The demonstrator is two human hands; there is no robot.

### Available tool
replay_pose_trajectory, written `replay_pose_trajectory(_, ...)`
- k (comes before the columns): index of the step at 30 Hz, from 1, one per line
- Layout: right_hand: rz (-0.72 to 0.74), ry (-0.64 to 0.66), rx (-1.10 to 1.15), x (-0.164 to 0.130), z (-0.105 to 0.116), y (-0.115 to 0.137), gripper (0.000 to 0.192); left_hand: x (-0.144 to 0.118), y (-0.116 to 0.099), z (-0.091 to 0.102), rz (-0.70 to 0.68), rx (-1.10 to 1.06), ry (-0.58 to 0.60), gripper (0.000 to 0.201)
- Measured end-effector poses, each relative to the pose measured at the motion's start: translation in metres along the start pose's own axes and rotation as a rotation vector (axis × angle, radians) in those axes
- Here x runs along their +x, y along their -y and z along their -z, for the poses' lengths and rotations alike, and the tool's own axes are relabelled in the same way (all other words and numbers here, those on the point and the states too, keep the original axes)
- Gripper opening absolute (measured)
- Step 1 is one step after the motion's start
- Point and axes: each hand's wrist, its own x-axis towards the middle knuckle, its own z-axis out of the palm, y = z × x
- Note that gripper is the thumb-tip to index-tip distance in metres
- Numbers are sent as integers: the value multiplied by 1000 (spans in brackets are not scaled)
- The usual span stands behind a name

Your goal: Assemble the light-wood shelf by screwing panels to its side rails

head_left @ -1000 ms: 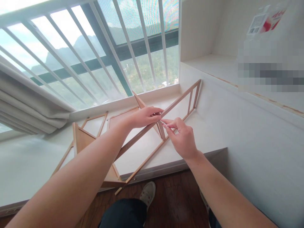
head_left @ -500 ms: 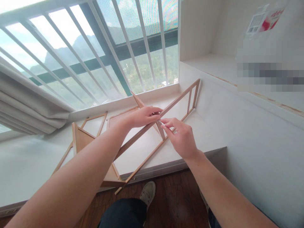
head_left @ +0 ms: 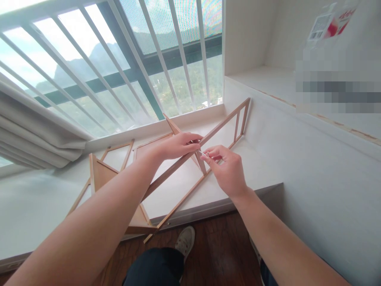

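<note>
A long, light wooden lattice frame (head_left: 220, 128) of thin slats lies slanted across the white window ledge (head_left: 38, 206), its near end jutting past the ledge's edge. The left hand (head_left: 178, 145) is closed around its upper rail at mid-length. Just right, the right hand (head_left: 228, 171) pinches a small thin metal piece (head_left: 203, 153) against the rail. Far behind stand white window bars (head_left: 131, 59); a folded white curtain (head_left: 35, 135) hangs left.

Under the left hand (head_left: 178, 145) a frame (head_left: 175, 167) of pale, matt, unvarnished wood is gripped; a thin, shiny metal pin (head_left: 203, 153) is pinched by the right hand (head_left: 228, 171). Beneath both, a smooth white matt sill (head_left: 262, 167) is seen, and below it glossy dark wooden flooring (head_left: 220, 254).
</note>
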Motion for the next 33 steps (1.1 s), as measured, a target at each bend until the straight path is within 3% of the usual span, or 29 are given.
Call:
replay_pose_trajectory(8,-1,44,88,0,-5,-3,16,1,2,1,-54,0,27,58)
replay_pose_trajectory(13,55,-23,64,-4,-7,-6,14,0,1,1,-45,-3,30,59)
replay_pose_trajectory(20,-8,-61,228,-9,-9,-15,7,0,3,1,-46,-2,25,63)
replay_pose_trajectory(27,-9,-123,249,-9,-12,-15,10,2,10,1,-90,-11,35,61)
replay_pose_trajectory(33,-50,-70,322,-9,-15,-16,11,2,8,2,-90,-17,35,59)
